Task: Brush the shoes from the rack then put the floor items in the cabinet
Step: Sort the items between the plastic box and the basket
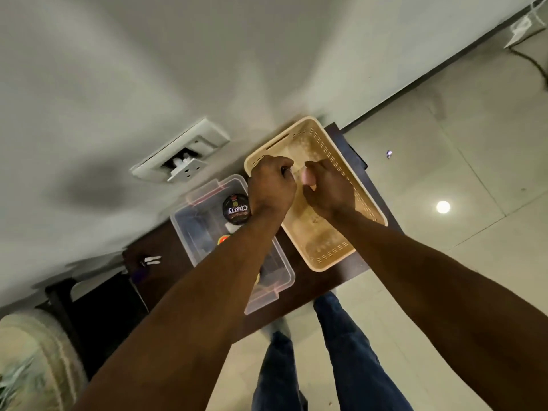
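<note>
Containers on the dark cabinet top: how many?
2. A beige basket on the right, under both hands, and a clear plastic box to its left holding a polish tin. Arms may hide others.

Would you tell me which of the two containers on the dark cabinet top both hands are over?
The beige slotted basket, right of the clear plastic box holding the Cherry tin.

Cabinet top bears basket, box
</note>
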